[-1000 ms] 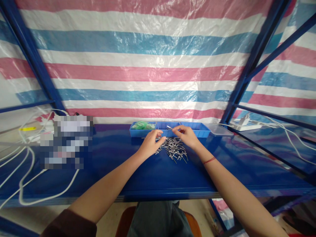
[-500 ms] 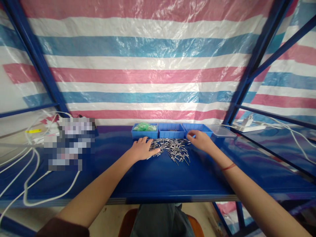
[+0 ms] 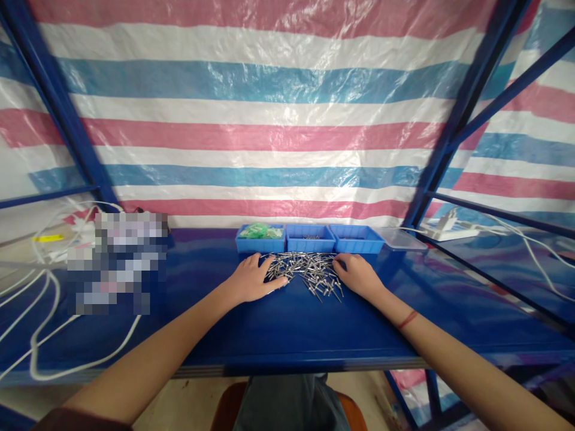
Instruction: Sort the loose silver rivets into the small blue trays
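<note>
A loose pile of silvery blind rivets (image 3: 309,269) lies on the blue table. My left hand (image 3: 249,278) rests flat against the pile's left side, fingers apart, the thumb along its near edge. At the right edge of the pile, my right hand (image 3: 357,274) touches the rivets with its fingers curled in. The thumb and fingertips are close together, and whatever may be between them is hidden. Just behind the pile stand three blue bins: the left bin (image 3: 260,245) with green-and-white packets (image 3: 259,231), the middle bin (image 3: 309,245) with some rivets, and the right bin (image 3: 359,245).
A clear plastic lid (image 3: 402,239) lies right of the bins. Farther right is a white power strip (image 3: 449,228) with cables. White cables (image 3: 85,372) loop over the table's left side beside a blurred patch. Blue frame posts and a striped tarp (image 3: 260,137) enclose the table.
My right hand has come down from in front of the right bin to the pile's right edge. My left hand stays at the left side, thumb slightly lower. The view has shifted slightly.
</note>
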`<action>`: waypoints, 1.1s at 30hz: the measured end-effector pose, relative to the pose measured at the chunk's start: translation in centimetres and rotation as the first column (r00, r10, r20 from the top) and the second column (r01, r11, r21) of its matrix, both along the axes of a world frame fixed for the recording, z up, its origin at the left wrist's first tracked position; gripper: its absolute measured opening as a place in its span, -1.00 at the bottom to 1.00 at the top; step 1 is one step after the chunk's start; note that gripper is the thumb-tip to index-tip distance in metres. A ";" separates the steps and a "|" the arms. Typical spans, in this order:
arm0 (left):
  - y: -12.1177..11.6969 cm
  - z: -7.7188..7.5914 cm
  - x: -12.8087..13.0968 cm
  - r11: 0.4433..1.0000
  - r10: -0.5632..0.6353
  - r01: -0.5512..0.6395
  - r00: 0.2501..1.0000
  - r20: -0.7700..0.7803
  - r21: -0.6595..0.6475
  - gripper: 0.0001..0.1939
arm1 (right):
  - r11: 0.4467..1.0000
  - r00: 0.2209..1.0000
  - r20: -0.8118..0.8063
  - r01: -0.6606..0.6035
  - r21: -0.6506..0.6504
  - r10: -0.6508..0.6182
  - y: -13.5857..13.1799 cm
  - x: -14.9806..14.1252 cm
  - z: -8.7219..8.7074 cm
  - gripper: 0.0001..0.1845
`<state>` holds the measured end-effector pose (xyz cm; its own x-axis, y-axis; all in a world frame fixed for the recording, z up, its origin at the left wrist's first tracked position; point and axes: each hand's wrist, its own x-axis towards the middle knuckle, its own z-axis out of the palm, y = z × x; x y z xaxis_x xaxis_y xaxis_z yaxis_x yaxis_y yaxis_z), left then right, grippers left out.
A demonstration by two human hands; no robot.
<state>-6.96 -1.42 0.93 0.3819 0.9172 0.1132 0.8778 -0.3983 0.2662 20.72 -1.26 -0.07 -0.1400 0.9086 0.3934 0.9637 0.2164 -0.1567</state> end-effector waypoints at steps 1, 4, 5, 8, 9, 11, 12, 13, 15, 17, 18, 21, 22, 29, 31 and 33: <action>-0.2 0.0 0.1 1.000 -0.021 0.021 1.000 0.015 0.006 -0.15 | 1.000 1.000 -0.002 -0.023 0.002 0.023 -0.1 -0.3 0.0 -0.70; -0.7 -0.2 0.7 0.995 -0.088 0.084 0.994 0.063 0.057 -0.25 | 0.997 0.997 -0.018 -0.075 0.006 0.075 -0.4 -1.1 0.2 -0.71; -0.8 -0.3 0.9 0.992 -0.106 0.100 0.992 0.071 0.080 -0.28 | 0.996 0.996 -0.023 -0.087 0.002 0.087 -0.5 -1.4 0.2 -0.72; -1.0 -0.6 1.7 0.976 -0.164 0.151 0.984 0.073 0.154 -0.41 | 0.991 0.990 -0.050 -0.133 -0.016 0.132 -0.5 -2.1 0.5 -0.79; -1.0 -0.7 2.0 0.970 -0.182 0.167 0.981 0.074 0.176 -0.46 | 0.988 0.986 -0.070 -0.155 -0.022 0.153 -0.4 -2.3 0.5 -0.82; -0.8 -0.8 2.6 0.959 -0.208 0.188 0.975 0.074 0.210 -0.56 | 0.978 0.971 -0.131 -0.205 -0.036 0.199 0.2 -2.7 0.7 -0.86; -0.7 -0.9 2.9 0.956 -0.211 0.190 0.975 0.074 0.223 -0.59 | 0.972 0.961 -0.164 -0.233 -0.043 0.223 0.6 -2.9 0.8 -0.87; -0.4 -0.8 3.2 0.955 -0.208 0.187 0.976 0.071 0.232 -0.62 | 0.965 0.950 -0.193 -0.259 -0.047 0.246 1.1 -3.1 0.9 -0.85; 0.2 -0.6 3.7 0.956 -0.190 0.171 0.980 0.059 0.237 -0.67 | 0.950 0.928 -0.237 -0.308 -0.057 0.287 2.3 -3.5 1.1 -0.79; 1.0 -0.2 4.1 0.962 -0.174 0.161 0.984 0.040 0.220 -0.70 | 0.937 0.913 -0.273 -0.339 -0.088 0.304 3.4 -3.7 1.2 -0.74; 1.4 0.1 4.3 0.965 -0.176 0.166 0.984 0.032 0.205 -0.72 | 0.930 0.906 -0.292 -0.349 -0.111 0.305 3.9 -3.8 1.2 -0.74; 2.3 0.6 4.7 0.963 -0.213 0.203 0.976 0.036 0.178 -0.78 | 0.914 0.892 -0.327 -0.376 -0.150 0.313 4.4 -3.7 1.4 -0.74; 2.4 0.6 4.7 0.960 -0.215 0.203 0.976 0.043 0.191 -0.79 | 0.914 0.891 -0.319 -0.381 -0.137 0.323 4.3 -3.7 1.4 -0.74; 1.7 0.2 5.1 0.922 -0.193 0.130 0.971 0.140 0.364 -0.68 | 0.877 0.793 -0.387 -0.467 0.112 0.471 2.8 -4.1 2.0 -0.74; 1.7 0.3 5.1 0.921 -0.206 0.124 0.959 0.193 0.369 -0.73 | 0.853 0.713 -0.493 -0.506 0.131 0.498 2.5 -4.5 2.0 -0.79; 1.8 0.3 5.0 0.925 -0.211 0.105 0.941 0.264 0.365 -0.75 | 0.841 0.604 -0.635 -0.523 0.140 0.482 2.1 -4.8 1.9 -0.82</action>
<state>-1.91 0.40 1.23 0.4198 0.7321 0.5366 0.6988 -0.6379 0.3236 15.93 0.85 1.82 -0.3235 0.7939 0.5149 0.3742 0.6072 -0.7010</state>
